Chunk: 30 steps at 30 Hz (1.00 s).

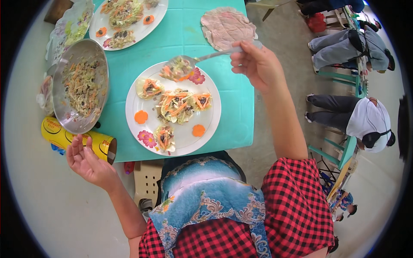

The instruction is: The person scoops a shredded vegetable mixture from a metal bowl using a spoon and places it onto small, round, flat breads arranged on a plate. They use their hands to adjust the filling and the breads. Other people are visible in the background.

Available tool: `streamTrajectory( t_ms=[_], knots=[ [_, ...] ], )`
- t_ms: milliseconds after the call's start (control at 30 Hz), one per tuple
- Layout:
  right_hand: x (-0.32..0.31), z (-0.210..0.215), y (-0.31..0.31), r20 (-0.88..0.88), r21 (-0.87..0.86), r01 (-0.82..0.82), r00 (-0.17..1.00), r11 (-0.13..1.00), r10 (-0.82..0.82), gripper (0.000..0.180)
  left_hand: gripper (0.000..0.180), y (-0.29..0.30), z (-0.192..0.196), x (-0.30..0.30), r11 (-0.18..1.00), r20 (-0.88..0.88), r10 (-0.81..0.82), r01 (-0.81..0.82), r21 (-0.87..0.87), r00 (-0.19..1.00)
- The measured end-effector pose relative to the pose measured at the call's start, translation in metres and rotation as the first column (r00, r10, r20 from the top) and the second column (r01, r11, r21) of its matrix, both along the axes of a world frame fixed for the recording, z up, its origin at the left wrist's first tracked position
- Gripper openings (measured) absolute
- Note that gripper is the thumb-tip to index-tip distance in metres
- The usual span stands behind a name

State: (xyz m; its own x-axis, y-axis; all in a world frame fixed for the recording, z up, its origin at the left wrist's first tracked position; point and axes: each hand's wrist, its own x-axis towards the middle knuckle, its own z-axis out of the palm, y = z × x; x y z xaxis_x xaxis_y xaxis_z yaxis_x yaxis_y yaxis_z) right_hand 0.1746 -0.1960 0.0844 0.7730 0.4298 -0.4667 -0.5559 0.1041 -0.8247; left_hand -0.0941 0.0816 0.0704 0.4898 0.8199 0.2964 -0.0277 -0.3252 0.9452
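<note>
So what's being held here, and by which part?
The right hand holds a spoon near its handle's end; the left hand holds nothing.

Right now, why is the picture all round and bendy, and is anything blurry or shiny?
In the head view, a fisheye lens bends things toward the dark round rim, so the people at the right look tipped sideways; also in the head view, the spoon in the right hand looks a bit soft, and the bowl has pale shine on its bare metal.
</note>
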Motion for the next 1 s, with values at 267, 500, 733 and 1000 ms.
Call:
streamTrajectory(
  t_ms=[267,500,733,1000],
  knots=[
    [-0.009,-0.04,-0.014,0.242,-0.103,-0.092,0.963,0.99,0.115,0.021,0.035,-0.021,-0.008,0.004,1.0,-0.049,0.002,0.0,0.028,0.999],
    [-0.03,-0.041,-0.007,0.67,-0.355,-0.249,0.604,0.901,0.431,0.012,0.036,-0.03,-0.016,0.001,1.0,-0.086,0.026,-0.025,0.011,0.996],
    [-0.039,-0.032,-0.015,0.822,-0.423,-0.247,0.299,0.872,0.484,0.014,0.035,-0.029,-0.014,0.004,0.998,-0.088,0.038,-0.034,0.053,0.995],
    [-0.047,0.005,0.004,0.815,-0.189,-0.106,0.537,0.976,0.216,0.014,0.034,-0.017,-0.011,-0.004,0.993,-0.066,0.108,-0.104,0.061,0.992]
  ],
)
